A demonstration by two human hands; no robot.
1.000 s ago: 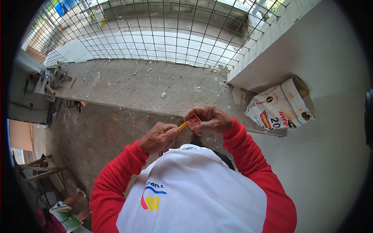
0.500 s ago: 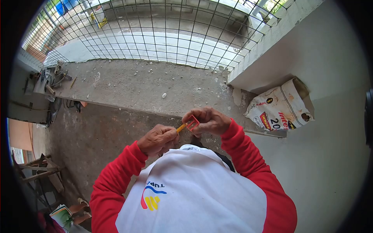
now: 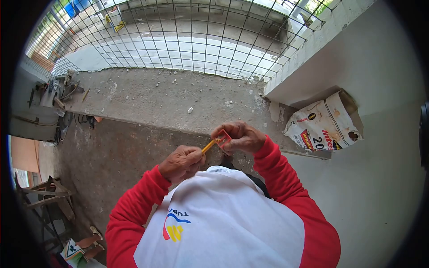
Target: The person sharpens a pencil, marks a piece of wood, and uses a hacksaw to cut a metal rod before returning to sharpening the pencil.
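My left hand (image 3: 182,163) is closed around a yellow pencil (image 3: 208,146), with the thumb and fingers pinching it. The pencil slants up to the right, its far end at a red pencil sharpener (image 3: 223,138). Thumb and fingers of my right hand (image 3: 243,137) grip the sharpener by its sides. Whether the tip sits fully inside the sharpener I cannot make out. Both hands are just in front of my chest, over the near edge of a concrete ledge (image 3: 147,100).
Wire mesh (image 3: 178,40) rises behind the ledge. A torn printed sack (image 3: 321,125) leans against the right wall. Tools and scraps (image 3: 58,96) lie at the ledge's left end. A wooden frame (image 3: 49,196) stands at lower left, near another person's feet (image 3: 94,239).
The sharpener has tilted slightly in my right hand, and a little more of the pencil shows. At lower left, the other person's feet have shifted.
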